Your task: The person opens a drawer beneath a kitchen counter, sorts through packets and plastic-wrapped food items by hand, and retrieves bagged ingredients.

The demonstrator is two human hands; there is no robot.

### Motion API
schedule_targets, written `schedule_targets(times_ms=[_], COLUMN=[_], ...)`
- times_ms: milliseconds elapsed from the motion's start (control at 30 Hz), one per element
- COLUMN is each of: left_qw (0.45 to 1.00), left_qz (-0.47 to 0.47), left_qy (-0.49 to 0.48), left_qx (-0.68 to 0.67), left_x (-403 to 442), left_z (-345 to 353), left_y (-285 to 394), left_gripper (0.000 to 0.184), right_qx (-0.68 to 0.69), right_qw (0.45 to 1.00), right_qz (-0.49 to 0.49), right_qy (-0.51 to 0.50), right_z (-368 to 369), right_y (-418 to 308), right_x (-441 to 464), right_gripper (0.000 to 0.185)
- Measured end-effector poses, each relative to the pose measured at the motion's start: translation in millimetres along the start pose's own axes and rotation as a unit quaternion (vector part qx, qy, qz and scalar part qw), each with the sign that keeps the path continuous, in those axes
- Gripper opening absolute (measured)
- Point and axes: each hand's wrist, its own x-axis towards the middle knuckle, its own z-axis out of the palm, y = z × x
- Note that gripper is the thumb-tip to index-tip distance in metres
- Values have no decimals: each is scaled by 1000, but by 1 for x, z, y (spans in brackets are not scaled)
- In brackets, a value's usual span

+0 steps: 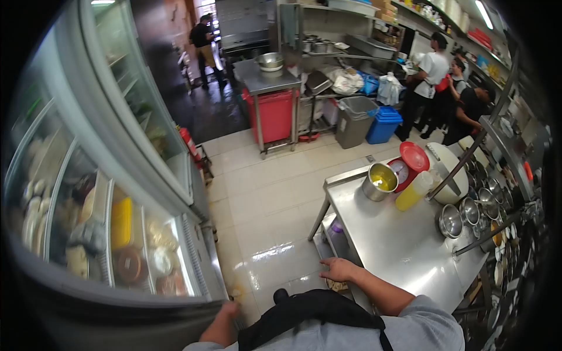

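Observation:
My right hand (338,269) hovers beside the left edge of the steel table (389,237), its fingers apart and nothing in them. My left hand (230,310) is low, next to the end of the dark lower edge of the glass-door fridge (105,295). It is blurred and its fingers are hidden, so whether it touches the door cannot be made out. Behind the glass are a yellow container (122,223), a round brown-lidded tub (130,264) and several wrapped foods. On the table stand a steel pot (379,182) with yellow liquid and a squeeze bottle (413,192), also with yellow liquid.
A red kitchen scale (404,168), a large white cooker (449,175) and steel bowls (451,221) sit farther along the table. Ahead are a grey bin (354,124), a blue bin (384,126) and a red bin (274,117). Several people work at the back.

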Motion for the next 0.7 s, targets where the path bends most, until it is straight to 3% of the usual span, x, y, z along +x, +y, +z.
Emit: schedule_targets(times_ms=[33,67,100,133,167,300,367,433,500,533,567,667,700], left_qw=[997,978,924,848,732,719,733,880,947,989,977,991,989], left_qz=[-6,-55,-94,-122,-151,-105,-104,-81,-95,46,186,74,62], left_qy=[66,87,125,176,199,217,208,114,-66,-73,-80,-104,-78], left_qx=[-34,-182,-348,-484,-634,-652,-639,-454,-298,-118,70,43,108], left_x=[20,37,49,60,73,152,176,208,208,214,216,216,213], left_z=[-42,-88,-143,-200,-242,-333,-341,-319,-310,-294,-281,-262,-269], left_y=[-24,-31,-33,-33,-27,-34,-29,-53,-63,-83,-102,-136,-131], left_gripper=[33,26,19,16,18,23,30,33,35,37,42,53,59], right_qx=[4,18,33,40,71,106,137,157,268,269,305,341,333], right_qw=[1000,998,993,992,990,983,980,980,958,958,947,929,925], right_qz=[13,35,57,68,96,150,140,99,71,65,48,31,23], right_qy=[8,54,97,97,79,14,28,71,69,69,84,139,179], right_z=[-11,-17,-20,-23,-27,-37,-45,-57,-111,-133,-155,-204,-218], right_y=[5,11,16,21,25,41,45,53,29,25,21,23,28], right_x=[8,14,18,23,28,66,94,135,158,173,188,234,246], right_gripper=[66,66,67,67,67,66,66,64,58,58,55,50,49])
